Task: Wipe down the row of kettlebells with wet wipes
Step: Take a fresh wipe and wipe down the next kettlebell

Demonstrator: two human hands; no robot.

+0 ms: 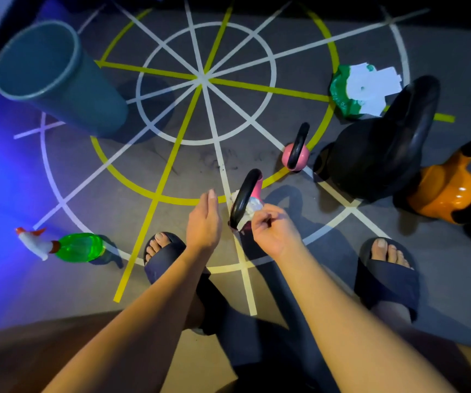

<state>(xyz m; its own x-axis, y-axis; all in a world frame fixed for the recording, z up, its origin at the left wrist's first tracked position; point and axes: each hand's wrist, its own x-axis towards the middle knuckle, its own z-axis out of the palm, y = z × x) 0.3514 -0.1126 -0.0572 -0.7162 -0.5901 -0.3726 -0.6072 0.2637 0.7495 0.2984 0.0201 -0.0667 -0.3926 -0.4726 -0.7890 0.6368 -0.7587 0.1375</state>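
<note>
Beneath the kettlebells (370,160), grey taped floor (86,279)

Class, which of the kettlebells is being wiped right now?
The nearer pink kettlebell: the right hand holds a white wipe against it, while the others stand untouched.

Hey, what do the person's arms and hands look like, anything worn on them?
The left forearm and right forearm are bare, with no sleeve in view. The left hand and right hand show no gloves, rings, watch or bracelet.
</note>
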